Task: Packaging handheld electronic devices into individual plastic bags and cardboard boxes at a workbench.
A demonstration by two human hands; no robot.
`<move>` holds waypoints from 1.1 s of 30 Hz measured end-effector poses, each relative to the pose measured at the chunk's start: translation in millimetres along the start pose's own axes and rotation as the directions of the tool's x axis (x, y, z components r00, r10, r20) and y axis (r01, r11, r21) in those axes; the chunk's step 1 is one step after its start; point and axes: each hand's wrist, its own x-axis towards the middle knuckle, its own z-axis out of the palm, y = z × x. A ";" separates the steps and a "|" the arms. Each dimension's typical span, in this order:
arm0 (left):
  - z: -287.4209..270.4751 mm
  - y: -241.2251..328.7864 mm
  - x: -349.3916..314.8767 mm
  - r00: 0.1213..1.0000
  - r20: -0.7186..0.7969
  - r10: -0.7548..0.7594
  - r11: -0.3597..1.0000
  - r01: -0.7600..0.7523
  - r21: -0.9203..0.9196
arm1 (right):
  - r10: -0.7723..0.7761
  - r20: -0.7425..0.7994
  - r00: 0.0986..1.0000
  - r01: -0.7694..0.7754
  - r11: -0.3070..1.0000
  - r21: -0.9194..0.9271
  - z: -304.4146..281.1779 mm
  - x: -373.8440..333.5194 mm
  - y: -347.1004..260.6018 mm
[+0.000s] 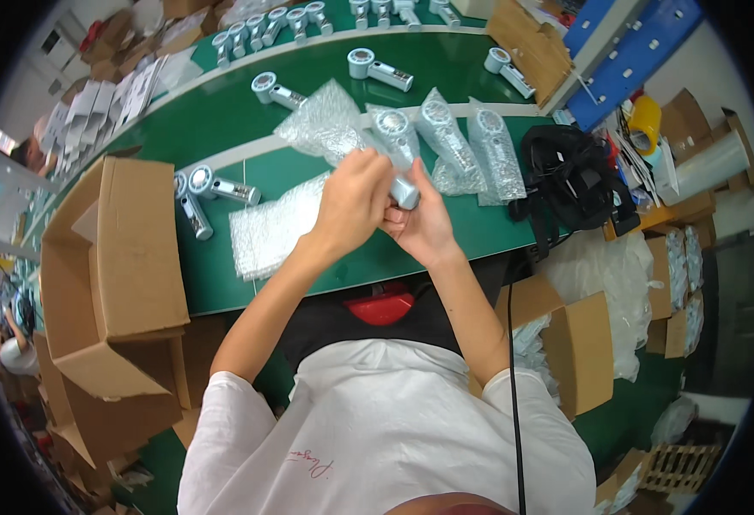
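Observation:
Over the near edge of the green table, my right hand [428, 225] is closed around a pale blue handheld fan [405, 194], of which only the handle end shows. My left hand [353, 204] is a closed fist against it, gripping a clear bubble-wrap bag [325, 120] that spreads up and to the left. Whether the fan's head is inside that bag is hidden by my fingers. Just beyond lie three bagged fans, including a middle bagged fan [447, 142] and a right bagged fan [497, 150]. A stack of flat bubble-wrap bags [278, 227] lies left of my hands.
Unwrapped fans [222, 186] lie on the left, and more stand in a row [282, 26] at the far side. An open cardboard box [141, 249] stands at the left edge. A black bag [570, 184] sits at the right. A black cable [514, 386] hangs beside my right arm.

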 end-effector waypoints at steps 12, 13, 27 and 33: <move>-18.0 -2.4 98.4 0.958 0.230 -0.171 0.976 0.197 -0.097 | -0.135 0.116 0.984 0.168 0.919 -0.356 44.0 -5.5 -52.7; -19.2 -2.2 99.8 0.947 0.239 -0.215 0.960 0.250 -0.126 | -0.117 0.192 0.974 0.182 0.912 -0.368 39.7 -5.8 -54.2; -25.7 -14.3 88.8 0.975 0.152 -0.161 0.965 0.187 -0.182 | -0.102 -0.036 0.994 0.001 0.341 -0.940 66.0 -1.6 -50.3; -32.4 -16.8 89.3 0.944 0.188 -0.271 0.898 0.318 -0.304 | -0.012 -0.060 0.998 -0.032 0.728 -0.685 59.7 -8.2 -56.2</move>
